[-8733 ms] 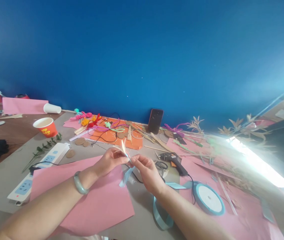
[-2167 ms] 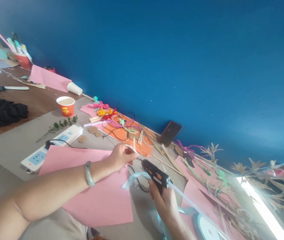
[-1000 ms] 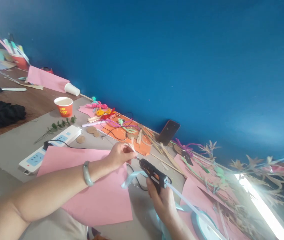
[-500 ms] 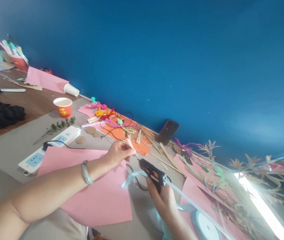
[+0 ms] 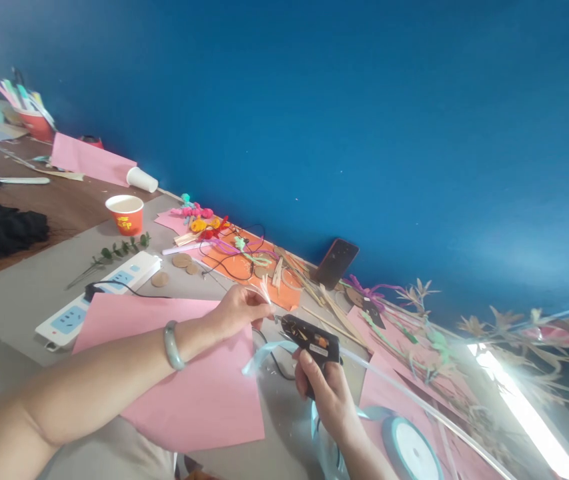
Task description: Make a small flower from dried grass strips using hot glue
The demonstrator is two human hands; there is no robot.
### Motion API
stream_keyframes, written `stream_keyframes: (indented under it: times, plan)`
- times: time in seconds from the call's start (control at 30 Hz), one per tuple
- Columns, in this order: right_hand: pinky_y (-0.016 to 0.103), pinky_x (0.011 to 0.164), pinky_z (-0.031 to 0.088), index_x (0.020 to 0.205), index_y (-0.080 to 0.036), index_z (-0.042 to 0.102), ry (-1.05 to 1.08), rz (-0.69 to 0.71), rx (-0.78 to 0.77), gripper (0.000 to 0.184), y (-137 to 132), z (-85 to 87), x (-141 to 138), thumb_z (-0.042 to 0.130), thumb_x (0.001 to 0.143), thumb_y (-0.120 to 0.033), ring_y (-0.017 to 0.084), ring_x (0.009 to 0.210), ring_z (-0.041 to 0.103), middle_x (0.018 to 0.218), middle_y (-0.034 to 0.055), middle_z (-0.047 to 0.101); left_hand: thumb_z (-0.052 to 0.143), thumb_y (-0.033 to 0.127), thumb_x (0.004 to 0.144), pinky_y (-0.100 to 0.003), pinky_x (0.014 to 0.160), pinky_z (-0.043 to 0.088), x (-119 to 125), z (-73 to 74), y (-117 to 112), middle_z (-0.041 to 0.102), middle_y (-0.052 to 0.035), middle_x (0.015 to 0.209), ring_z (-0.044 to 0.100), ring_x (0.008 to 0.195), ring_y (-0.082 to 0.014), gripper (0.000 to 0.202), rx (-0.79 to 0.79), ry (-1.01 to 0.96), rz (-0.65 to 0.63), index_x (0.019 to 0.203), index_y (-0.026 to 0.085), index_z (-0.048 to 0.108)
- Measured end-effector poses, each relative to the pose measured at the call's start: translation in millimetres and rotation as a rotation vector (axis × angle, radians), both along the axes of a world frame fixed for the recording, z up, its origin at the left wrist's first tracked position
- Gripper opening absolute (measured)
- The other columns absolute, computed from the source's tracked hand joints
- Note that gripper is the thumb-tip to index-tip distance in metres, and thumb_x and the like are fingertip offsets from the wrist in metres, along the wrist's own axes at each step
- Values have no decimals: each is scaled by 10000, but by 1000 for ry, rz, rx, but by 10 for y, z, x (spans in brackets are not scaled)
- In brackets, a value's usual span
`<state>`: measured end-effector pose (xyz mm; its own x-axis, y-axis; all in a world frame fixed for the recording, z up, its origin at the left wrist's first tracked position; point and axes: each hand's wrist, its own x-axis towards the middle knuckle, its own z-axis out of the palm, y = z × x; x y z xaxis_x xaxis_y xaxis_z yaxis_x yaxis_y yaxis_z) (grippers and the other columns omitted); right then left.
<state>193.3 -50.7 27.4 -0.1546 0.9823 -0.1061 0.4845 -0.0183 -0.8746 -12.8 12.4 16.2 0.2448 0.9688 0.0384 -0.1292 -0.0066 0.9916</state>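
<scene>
Between the thumb and fingers of my left hand [image 5: 245, 308] is a small bundle of pale, thin strips [image 5: 265, 289], its frayed ends pointing up. My right hand [image 5: 328, 393] is wrapped round the handle of a black hot glue gun [image 5: 311, 340], with a long clear glue stick [image 5: 404, 383] trailing out of its back. The gun's nozzle is right beside my left fingertips; whether it touches the strips I cannot tell. Under my left forearm lies a pink paper sheet [image 5: 194, 393]. A light blue ribbon [image 5: 267, 353] curls below the gun.
A white power strip [image 5: 99, 300], a red paper cup [image 5: 127, 217] and a leafy sprig [image 5: 114, 253] are at left. Against the blue wall leans a phone [image 5: 334, 264]. Dried stems [image 5: 509, 327] and a ribbon spool [image 5: 411, 448] are at right. Orange paper [image 5: 234, 260] carries craft bits.
My right hand has turned the glue gun so its side faces up more and its body lies flatter. The glue stick has swung with it. My left hand has barely shifted.
</scene>
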Motion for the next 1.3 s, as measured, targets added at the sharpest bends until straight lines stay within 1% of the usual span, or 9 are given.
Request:
stream_keyframes:
  times: [0.2, 0.37, 0.7, 0.83, 0.93, 1.03, 1.1, 1.17, 1.3]
  plan:
    - [258, 498, 368, 665, -155, 577, -12, 49, 2, 554, 27, -62, 40, 407, 861, -644, 127, 454, 435, 444, -6, 480, 664, 307, 733, -220, 510, 400, -2, 13, -17, 536, 21, 488, 499, 463, -92, 205, -3, -8, 24, 636, 135, 610]
    - [266, 494, 377, 764, -150, 581, 4, 49, 3, 521, 29, -105, 59, 411, 868, -631, 135, 450, 440, 459, -15, 483, 668, 285, 718, -212, 508, 396, -5, 33, -25, 528, 30, 486, 498, 465, -86, 190, -3, -28, 26, 618, 138, 602]
    - [277, 514, 368, 673, -161, 573, -54, 68, 32, 528, 20, -125, 57, 394, 883, -612, 137, 459, 444, 451, -14, 474, 666, 300, 709, -221, 521, 419, -5, 12, -15, 545, 20, 477, 506, 468, -96, 178, 1, -21, 32, 638, 138, 645]
    - [284, 532, 351, 663, -167, 564, -91, 84, 8, 533, 8, -90, 58, 401, 871, -631, 143, 467, 442, 440, -11, 475, 673, 298, 695, -223, 515, 425, -9, 20, -14, 602, -5, 552, 515, 471, -91, 188, -19, -45, 55, 625, 133, 619]
    - [269, 508, 331, 752, -156, 581, 23, 100, -65, 497, -17, -24, 68, 454, 853, -626, 129, 451, 430, 449, -27, 470, 676, 290, 686, -217, 504, 419, -14, 35, -13, 601, -2, 561, 513, 467, -85, 184, -24, -64, 76, 618, 133, 607]
    - [242, 449, 295, 810, -157, 564, 263, 101, -184, 466, -37, 18, 79, 495, 835, -618, 102, 397, 385, 445, -58, 435, 681, 291, 677, -211, 498, 410, -13, 47, -12, 560, 16, 505, 500, 463, -84, 194, -25, -81, 91, 594, 137, 597]
    - [231, 418, 277, 821, -162, 554, 383, 108, -242, 469, -28, 12, 80, 509, 817, -629, 91, 367, 360, 434, -70, 421, 683, 295, 674, -210, 495, 408, -10, 60, -17, 560, 16, 502, 490, 460, -82, 193, -29, -92, 93, 600, 137, 603]
    - [227, 408, 276, 819, -163, 553, 431, 95, -262, 481, -3, -14, 73, 521, 800, -643, 89, 363, 366, 434, -67, 430, 685, 296, 675, -211, 494, 410, -6, 82, -28, 569, 12, 513, 488, 460, -82, 184, -34, -82, 86, 617, 134, 619]
    - [226, 405, 291, 820, -164, 571, 455, -7, -257, 479, 33, -53, 35, 543, 784, -641, 99, 393, 408, 463, -57, 440, 676, 302, 697, -215, 507, 425, -7, 114, -50, 599, 2, 565, 495, 474, -81, 182, -50, -44, 61, 636, 136, 629]
